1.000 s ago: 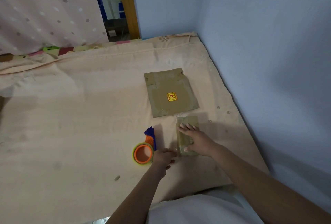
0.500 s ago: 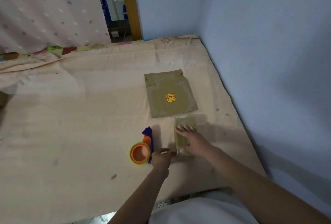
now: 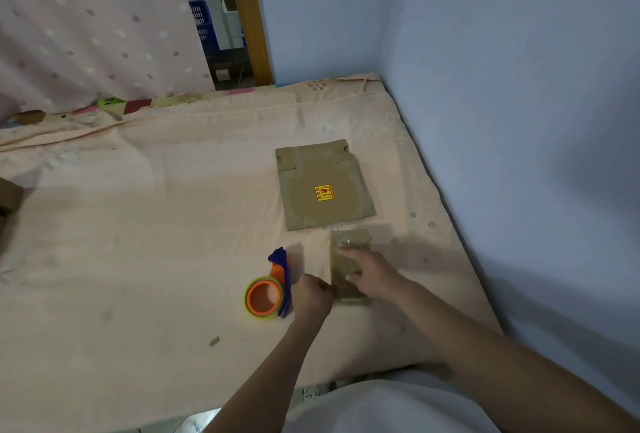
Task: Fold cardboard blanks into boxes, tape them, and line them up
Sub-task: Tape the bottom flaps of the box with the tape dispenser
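Cardboard box (image 3: 349, 264), small and folded, lies on the peach bedsheet (image 3: 138, 242) just near of a flat cardboard blank (image 3: 323, 185). Right hand (image 3: 372, 273) presses flat on its top with fingers spread; left hand (image 3: 311, 295) pinches its near left edge, fingers curled. Tape dispenser (image 3: 268, 289) sits just left of the left hand

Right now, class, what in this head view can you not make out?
- Small box: its top, partly hidden under the right hand.
- Left hand: fingers curled out of sight at the box's edge.
- Yellow sticker: print too small.
- Brown object: cut off by the left edge.
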`<state>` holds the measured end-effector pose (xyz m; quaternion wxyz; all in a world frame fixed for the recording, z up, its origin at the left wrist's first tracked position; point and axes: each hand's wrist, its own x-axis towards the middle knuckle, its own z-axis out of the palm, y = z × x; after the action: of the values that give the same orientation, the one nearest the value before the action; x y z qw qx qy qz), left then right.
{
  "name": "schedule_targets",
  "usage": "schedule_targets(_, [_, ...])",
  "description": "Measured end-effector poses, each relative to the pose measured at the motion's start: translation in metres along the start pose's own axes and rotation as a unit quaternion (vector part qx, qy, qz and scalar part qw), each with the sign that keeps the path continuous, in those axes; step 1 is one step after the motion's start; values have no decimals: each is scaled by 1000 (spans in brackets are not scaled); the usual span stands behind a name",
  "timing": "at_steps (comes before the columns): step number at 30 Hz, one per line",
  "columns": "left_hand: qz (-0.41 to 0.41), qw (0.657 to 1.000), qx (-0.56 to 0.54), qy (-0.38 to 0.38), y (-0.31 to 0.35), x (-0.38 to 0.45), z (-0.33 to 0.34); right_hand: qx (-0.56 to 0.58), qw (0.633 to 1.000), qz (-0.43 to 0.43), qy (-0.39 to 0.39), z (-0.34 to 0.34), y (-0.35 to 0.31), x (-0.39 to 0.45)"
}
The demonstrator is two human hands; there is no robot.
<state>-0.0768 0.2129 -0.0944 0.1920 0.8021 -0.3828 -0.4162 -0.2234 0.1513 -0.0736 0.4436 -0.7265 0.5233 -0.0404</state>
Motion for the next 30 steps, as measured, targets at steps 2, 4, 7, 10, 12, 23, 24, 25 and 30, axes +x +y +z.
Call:
schedule_targets(2, [9,1000,-1,8,-2,-1,1,38,992,21,117,-10,6,-10])
schedule_targets(4, [10,1000,-8,22,-3,-1,1,56,971,74,220,-16,20,-18])
schedule_targets(7, [7,1000,-3,15,-3,2,1,79,962,159,209,-9,44,-31])
schedule_targets(10, [33,999,-4,-7,-5,2,-2,132,964,157,169,4,49,-45])
schedule_targets(12, [55,998,3,-16,-7,1,-5,151,970,114,150,6,45,-49])
schedule_targets(23, [158,980,-23,-121,-22,-4,-22,139,988,28,63,-3,60,-55])
schedule_targets(24, [160,979,-23,-122,-23,-3,-22,134,989,29,59,-3,61,-54])
schedule_targets(25, [162,979,-15,-122,-24,-1,-22,140,988,31,54,-4,59,-53])
schedule_targets(30, [214,968,77,-107,-27,5,-19,74,997,14,31,-6,58,-45])
